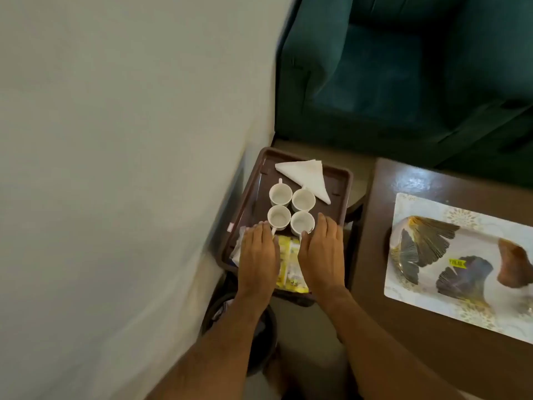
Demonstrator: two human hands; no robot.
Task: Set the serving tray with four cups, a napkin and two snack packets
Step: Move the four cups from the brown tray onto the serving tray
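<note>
A dark brown serving tray (340, 186) sits beside a white bed. Several white cups stand on it in a tight square, such as the far-left cup (279, 195) and the near-right cup (302, 223). A white napkin (305, 176), folded into a triangle, lies at the tray's far end. Yellow and white snack packets (288, 259) lie at the near end. My left hand (259, 255) and my right hand (322, 252) rest flat, palms down, on the packets, fingertips close to the near cups. Most of the packets are hidden under the hands.
A white bed (115, 168) fills the left. A dark green sofa (403, 76) stands behind. To the right is a dark wooden table (375, 284) with a white patterned tray (432, 307) bearing fan-shaped ornaments. A dark round bin (268, 327) sits below the serving tray.
</note>
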